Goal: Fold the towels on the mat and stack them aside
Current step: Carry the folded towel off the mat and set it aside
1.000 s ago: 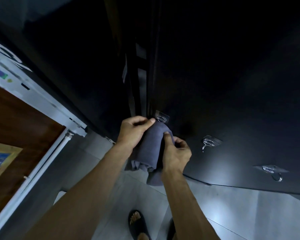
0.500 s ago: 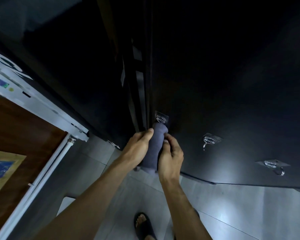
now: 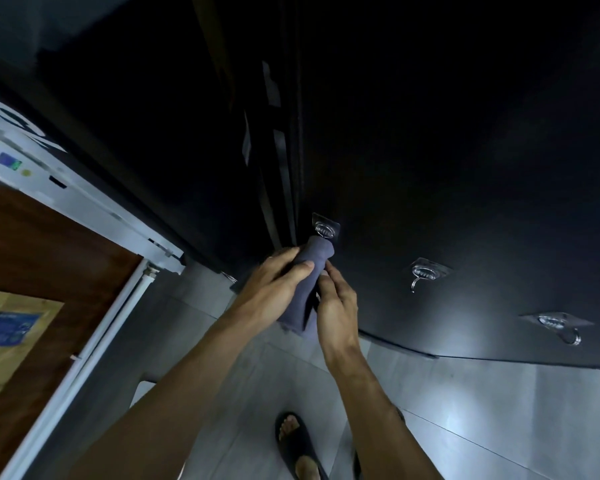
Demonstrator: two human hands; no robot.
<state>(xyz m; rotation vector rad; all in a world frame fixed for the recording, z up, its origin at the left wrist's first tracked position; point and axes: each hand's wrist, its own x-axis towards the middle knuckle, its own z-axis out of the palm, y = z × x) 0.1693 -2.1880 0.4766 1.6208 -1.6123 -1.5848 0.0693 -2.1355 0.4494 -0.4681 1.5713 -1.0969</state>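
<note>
A grey-blue towel hangs bunched from a clear adhesive wall hook on a dark panel. My left hand grips the towel's middle from the left, thumb laid across the cloth. My right hand touches the towel's right side with its fingertips; whether it pinches the cloth is hard to tell. The lower end of the towel hangs between my wrists.
Two more clear hooks sit empty further right on the dark panel. A brown door with a white frame stands at the left. Grey floor tiles lie below, with my sandalled foot.
The towel has been squeezed from a loose bundle into a narrow roll under the hook. Both hands slid lower along it, and my right hand loosened to fingertip contact.
</note>
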